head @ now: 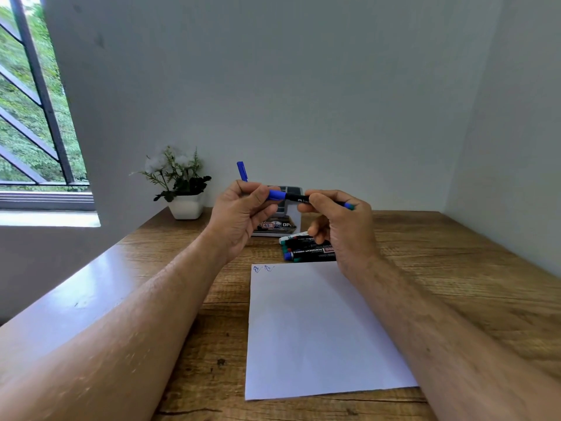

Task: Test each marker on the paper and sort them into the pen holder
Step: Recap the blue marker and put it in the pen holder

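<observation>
Both my hands hold one blue marker (291, 197) level above the desk. My left hand (243, 214) grips its blue cap end, and my right hand (340, 226) pinches the black barrel. Behind them stands the grey pen holder (288, 221), partly hidden, with a blue pen (242, 171) sticking up out of it. A pile of several markers (306, 250) lies on the desk just in front of the holder, under my right hand. A white sheet of paper (315, 329) lies nearer to me, with two small blue scribbles (262, 268) at its top left corner.
The wooden desk (455, 268) runs into a corner of grey walls. A small white pot with a plant (182, 189) stands at the back left. A window with dark bars (33, 117) is on the left.
</observation>
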Demonstrator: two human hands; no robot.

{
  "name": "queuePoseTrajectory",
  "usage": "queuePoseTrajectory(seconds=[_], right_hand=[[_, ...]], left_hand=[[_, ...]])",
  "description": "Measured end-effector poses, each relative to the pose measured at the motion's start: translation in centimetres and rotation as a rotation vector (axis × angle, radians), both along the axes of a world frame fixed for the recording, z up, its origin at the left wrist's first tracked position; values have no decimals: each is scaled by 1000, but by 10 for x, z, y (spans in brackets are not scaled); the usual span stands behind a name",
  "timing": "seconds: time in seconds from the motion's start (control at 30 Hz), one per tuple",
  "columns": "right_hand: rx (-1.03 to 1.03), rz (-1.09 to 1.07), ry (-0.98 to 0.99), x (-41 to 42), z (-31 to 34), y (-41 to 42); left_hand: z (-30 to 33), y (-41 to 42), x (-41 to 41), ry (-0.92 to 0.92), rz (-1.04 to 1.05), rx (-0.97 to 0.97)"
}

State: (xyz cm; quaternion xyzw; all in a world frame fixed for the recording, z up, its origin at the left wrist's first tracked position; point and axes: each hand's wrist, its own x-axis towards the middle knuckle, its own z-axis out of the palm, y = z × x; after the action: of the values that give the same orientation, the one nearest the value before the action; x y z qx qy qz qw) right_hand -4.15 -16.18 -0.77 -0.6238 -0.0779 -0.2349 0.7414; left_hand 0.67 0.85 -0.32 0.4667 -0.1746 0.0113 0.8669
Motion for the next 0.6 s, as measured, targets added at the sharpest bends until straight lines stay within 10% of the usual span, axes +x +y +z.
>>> queuePoseTrajectory(seconds=[0.6], right_hand=[[231, 155, 81, 0, -2, -4]], left_hand=[[0, -9, -4, -40, -79, -59]])
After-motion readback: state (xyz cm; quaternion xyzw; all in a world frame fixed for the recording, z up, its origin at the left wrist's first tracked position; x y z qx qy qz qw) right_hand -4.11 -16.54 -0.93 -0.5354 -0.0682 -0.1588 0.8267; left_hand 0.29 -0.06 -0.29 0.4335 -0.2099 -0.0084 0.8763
